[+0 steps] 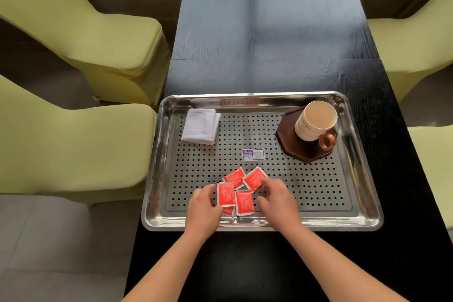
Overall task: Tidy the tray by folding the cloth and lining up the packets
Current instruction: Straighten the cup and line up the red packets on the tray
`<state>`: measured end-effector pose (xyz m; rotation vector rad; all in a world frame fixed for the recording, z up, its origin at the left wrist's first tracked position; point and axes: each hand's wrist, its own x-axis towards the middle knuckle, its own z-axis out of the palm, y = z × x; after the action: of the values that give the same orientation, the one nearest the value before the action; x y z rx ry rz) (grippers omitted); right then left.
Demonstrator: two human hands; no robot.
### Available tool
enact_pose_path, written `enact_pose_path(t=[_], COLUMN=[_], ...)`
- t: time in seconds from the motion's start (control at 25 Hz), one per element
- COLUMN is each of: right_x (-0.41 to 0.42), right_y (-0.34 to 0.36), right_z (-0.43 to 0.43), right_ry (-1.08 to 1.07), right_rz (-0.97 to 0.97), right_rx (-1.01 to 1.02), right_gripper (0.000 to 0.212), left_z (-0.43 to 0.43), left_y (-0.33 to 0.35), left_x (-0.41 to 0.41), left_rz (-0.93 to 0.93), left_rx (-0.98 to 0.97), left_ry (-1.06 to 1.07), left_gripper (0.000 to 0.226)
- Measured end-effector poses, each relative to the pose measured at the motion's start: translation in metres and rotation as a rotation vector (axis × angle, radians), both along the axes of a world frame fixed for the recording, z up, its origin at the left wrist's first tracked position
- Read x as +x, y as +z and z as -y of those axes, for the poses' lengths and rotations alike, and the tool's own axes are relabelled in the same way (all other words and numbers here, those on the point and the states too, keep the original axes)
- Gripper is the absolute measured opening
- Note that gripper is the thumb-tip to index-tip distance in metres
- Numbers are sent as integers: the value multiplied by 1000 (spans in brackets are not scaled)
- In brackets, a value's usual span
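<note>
Left grip (204, 206) pinching left packet (226, 195); right grip (277, 197) pinching right packet (255, 179); cloth (201, 127) folded.

A steel tray (318, 223) sits on a dark table (269, 32). On the tray, a folded cloth (201, 127) lies at 10 o'clock and a cup (315, 121) on a coaster (289, 140) at 2. Red packets (244, 202) overlap loosely at 6. The left hand (203, 206) pinches the 9 o'clock packet; the right hand (279, 201) touches the 1 o'clock one.
</note>
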<state>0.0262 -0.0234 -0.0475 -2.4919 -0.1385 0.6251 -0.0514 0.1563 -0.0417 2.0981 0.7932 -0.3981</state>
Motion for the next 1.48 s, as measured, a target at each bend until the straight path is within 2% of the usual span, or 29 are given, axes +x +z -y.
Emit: enact_pose_path(t=[0.08,0.16,0.28,0.48,0.6,0.72,0.96,1.08,1.28,1.48], right_x=[14,21,18,14,8,9,9,16,23,47], right_y=[-1,-1,-5,-8,-7,-6,-4,-6,-3,12], right_z=[2,-2,-5,6,7,6,-5,2,-4,-51], right_ry=[-28,59,231,87,164,88,147,28,41,29], right_rz=[23,-3,4,26,11,9,-24,-62,-57,-100], right_rx=[-5,-41,-120,-31,-25,15,10,32,35,105], right_gripper=[48,52,43,34,33,31,32,32,34,38], left_z=[-1,4,9,4,7,3,7,-5,-41,-51], left_y=[1,3,5,3,4,4,7,2,-9,-23], left_x=[-2,0,1,2,2,0,2,-8,-10,-2], left_rz=[-25,-1,23,-27,-32,-45,3,-17,10,-199], left_rx=[10,-11,-23,-36,-45,1,-81,18,471,479], left_ry=[-17,-55,-42,35,-2,19,-25,-35,-215,-336], left_gripper=[40,40,43,36,40,48,40,41,42,74])
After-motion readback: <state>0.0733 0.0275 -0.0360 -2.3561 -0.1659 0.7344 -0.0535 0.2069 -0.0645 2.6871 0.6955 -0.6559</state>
